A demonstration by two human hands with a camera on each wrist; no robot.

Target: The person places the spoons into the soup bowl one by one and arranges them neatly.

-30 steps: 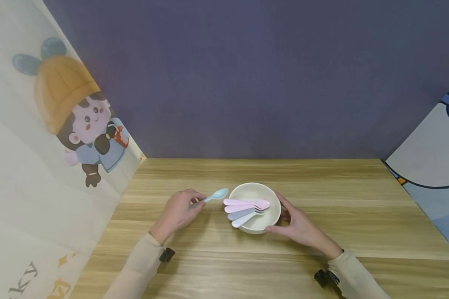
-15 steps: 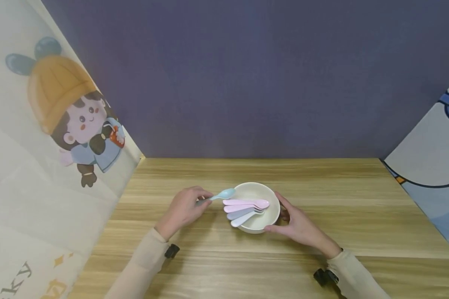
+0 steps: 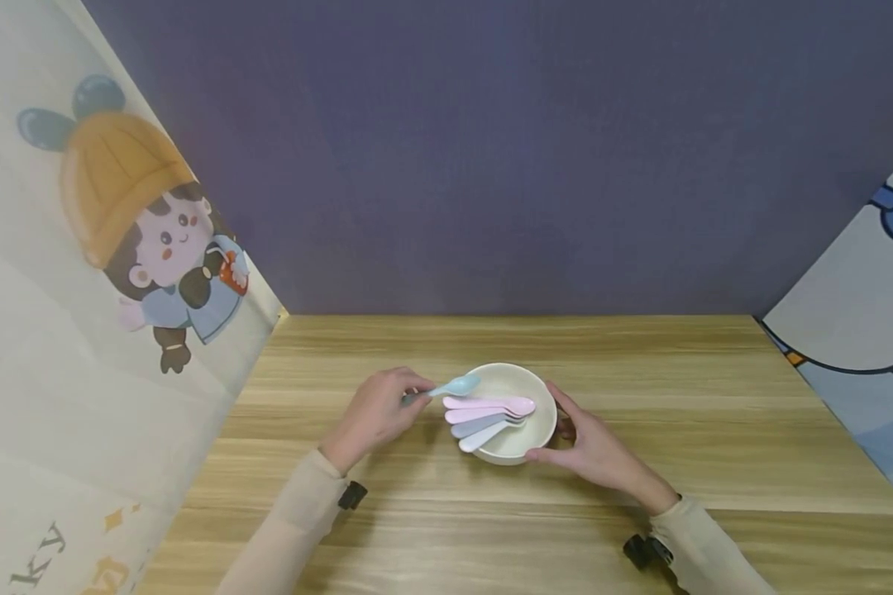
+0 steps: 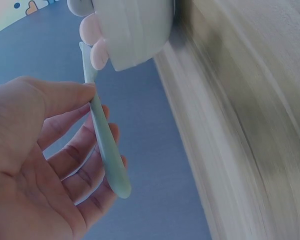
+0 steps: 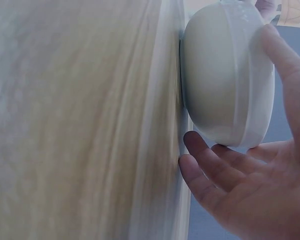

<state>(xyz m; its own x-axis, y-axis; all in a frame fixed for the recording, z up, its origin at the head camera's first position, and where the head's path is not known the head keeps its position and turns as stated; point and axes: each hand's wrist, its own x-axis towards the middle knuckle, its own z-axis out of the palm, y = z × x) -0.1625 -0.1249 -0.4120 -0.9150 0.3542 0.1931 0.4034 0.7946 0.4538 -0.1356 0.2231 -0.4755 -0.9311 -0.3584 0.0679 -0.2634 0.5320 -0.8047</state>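
My left hand (image 3: 378, 415) pinches a light blue spoon (image 3: 460, 386) by its handle, its head over the left rim of a cream bowl (image 3: 542, 431). In the left wrist view, thumb and fingertips meet on the spoon's handle (image 4: 109, 150), below the bowl's side (image 4: 135, 35) and several handle ends. Inside the bowl lie a pink spoon (image 3: 519, 406) and other pink, grey and white utensils, fanned out with handles over the left rim. My right hand (image 3: 599, 450) holds the bowl's right side, thumb near and fingers far; the right wrist view shows fingertips against the bowl wall (image 5: 210, 75).
The bowl stands on a wood-grain table (image 3: 446, 529). A dark blue panel (image 3: 491, 165) rises behind it. Printed cartoon panels flank the table, on the left (image 3: 52, 397) and right (image 3: 848, 306).
My left hand has moved right with the blue spoon, bringing its head from beside the bowl to over the rim. The right hand and the bowl stay nearly still.
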